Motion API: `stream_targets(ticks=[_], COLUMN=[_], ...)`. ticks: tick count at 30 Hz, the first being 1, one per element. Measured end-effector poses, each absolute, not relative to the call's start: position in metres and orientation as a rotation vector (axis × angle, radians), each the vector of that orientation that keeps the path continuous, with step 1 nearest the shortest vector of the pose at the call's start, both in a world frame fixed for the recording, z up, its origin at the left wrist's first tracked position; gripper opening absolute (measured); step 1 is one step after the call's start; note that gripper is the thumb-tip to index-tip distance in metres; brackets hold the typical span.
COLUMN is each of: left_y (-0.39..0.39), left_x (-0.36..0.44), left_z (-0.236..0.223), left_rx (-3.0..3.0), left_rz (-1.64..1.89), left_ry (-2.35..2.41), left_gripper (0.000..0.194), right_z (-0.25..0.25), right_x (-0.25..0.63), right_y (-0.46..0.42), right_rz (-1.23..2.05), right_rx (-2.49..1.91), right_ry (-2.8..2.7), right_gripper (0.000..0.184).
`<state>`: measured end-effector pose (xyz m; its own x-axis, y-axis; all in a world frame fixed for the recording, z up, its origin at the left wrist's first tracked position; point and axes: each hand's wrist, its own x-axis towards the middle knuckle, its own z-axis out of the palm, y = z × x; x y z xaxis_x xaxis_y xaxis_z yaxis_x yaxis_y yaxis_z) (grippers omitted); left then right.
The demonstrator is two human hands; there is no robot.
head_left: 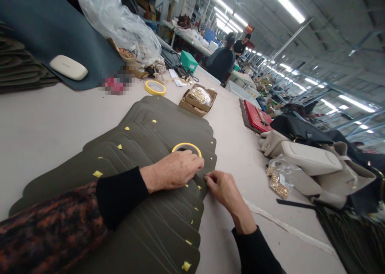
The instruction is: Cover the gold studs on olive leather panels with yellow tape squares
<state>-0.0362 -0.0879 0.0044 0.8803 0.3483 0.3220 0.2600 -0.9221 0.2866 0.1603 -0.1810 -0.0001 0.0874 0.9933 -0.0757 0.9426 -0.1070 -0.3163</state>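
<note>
Pale bench [60, 123], running under fanned olive panels [177, 115]. L hand [174, 169] atop them, fingers curled at tape roll [185, 144]; hold unclear. R hand [225, 189] at their right edge, thumb + index pinching it. Roll's on panels too, w/ yellow tape bits [98, 173]. Prob. best: edges flat, light pinch.

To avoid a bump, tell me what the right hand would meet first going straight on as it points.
Most likely the left hand, which is at the yellow tape roll. The right hand, fingertips at the edge of the dark olive pieces, would skim over those; heights are unclear.
</note>
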Motion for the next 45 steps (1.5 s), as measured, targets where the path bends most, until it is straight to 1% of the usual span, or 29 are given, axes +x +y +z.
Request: stream_targets(ticks=[3,5,7,8,9,11,12,15,17,23,25,28,30,32,33,36,39,42,45], left_y=[-0.088,-0.088,-0.089,-0.09,-0.09,-0.092,-0.093,-0.095,-0.096,-0.098,-0.098,-0.098,-0.097,-0.097,-0.097,-0.1,-0.106,-0.109,-0.107], left_x=[-0.039,-0.041,-0.042,-0.042,-0.043,-0.043,-0.044,-0.044,-0.043,-0.041,-0.041,-0.041,-0.04,-0.038,-0.037,-0.033,-0.03,-0.029,-0.027], left_z=[0.005,0.004,0.004,0.004,0.005,0.007,0.007,0.008,0.006,0.004,0.005,0.007,0.007,0.007,0.007,0.009,0.011,0.008,0.001], left_rx=[2.797,2.764,2.703,2.666,2.631,2.587,2.578,2.583,2.589,2.629,2.624,2.599,2.588,2.603,2.625,2.723,2.78,2.82,2.906], left_rz=[0.578,0.599,0.623,0.639,0.655,0.676,0.68,0.67,0.681,0.666,0.643,0.603,0.606,0.618,0.622,0.65,0.743,0.732,0.565], left_ry=[0.434,0.417,0.411,0.412,0.417,0.419,0.422,0.445,0.463,0.5,0.524,0.554,0.562,0.581,0.594,0.593,0.561,0.58,0.623], left_gripper=[0.015,0.016,0.018,0.019,0.021,0.024,0.029,0.048,0.051,0.045,0.034,0.011,0.006,0.008,0.009,0.012,0.014,0.014,0.012], right_z=[-0.004,-0.007,-0.008,-0.007,-0.005,0.0,0.002,0.009,0.012,0.01,0.006,0.002,0.0,-0.001,-0.001,-0.005,-0.012,-0.021,-0.027], right_x=[0.159,0.161,0.164,0.165,0.167,0.166,0.164,0.152,0.141,0.124,0.125,0.125,0.123,0.119,0.117,0.117,0.13,0.152,0.168], right_y=[-0.181,-0.184,-0.188,-0.19,-0.191,-0.194,-0.195,-0.197,-0.198,-0.189,-0.187,-0.186,-0.187,-0.188,-0.188,-0.183,-0.176,-0.173,-0.174], right_rz=[0.475,0.639,0.895,0.964,0.953,0.752,0.628,0.398,0.299,0.078,-0.034,-0.189,-0.213,-0.137,-0.047,0.415,0.763,0.864,0.852], right_rx=[-2.211,-2.155,-2.068,-2.027,-1.992,-1.919,-1.868,-1.715,-1.636,-1.54,-1.548,-1.589,-1.606,-1.626,-1.642,-1.669,-1.585,-1.603,-1.713], right_ry=[-1.696,-1.593,-1.554,-1.546,-1.532,-1.484,-1.466,-1.546,-1.672,-1.846,-1.883,-1.917,-1.875,-1.765,-1.678,-1.29,-0.828,-0.674,-0.794], right_gripper=[0.02,0.028,0.04,0.042,0.041,0.031,0.027,0.021,0.019,0.016,0.017,0.017,0.017,0.016,0.014,0.012,0.019,0.025,0.031])
